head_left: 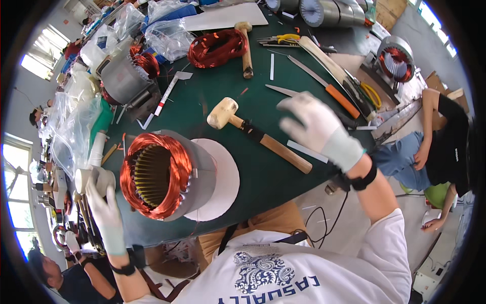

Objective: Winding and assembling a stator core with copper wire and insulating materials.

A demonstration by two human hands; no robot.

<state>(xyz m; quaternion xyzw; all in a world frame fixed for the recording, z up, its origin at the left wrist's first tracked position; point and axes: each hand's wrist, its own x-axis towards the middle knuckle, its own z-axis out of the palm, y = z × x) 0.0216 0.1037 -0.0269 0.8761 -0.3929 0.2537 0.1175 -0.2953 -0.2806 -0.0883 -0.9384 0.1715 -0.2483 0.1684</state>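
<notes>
In a white glove, my left hand has its fingers around a white roll at the table's left edge. Just right of it a grey motor stator lies on its side, with a ring of copper windings facing left and yellowish slot liners inside. A round white disc shows behind the stator. My gloved right hand hovers over the right of the table, fingers apart and holding nothing I can see. Nearest to it are a wooden-handled mallet, a white strip and a knife blade.
Toward the back lie a red wire coil, a second mallet, pliers and an orange-handled knife. Other stators stand at the back left and right. Seated people are at both sides.
</notes>
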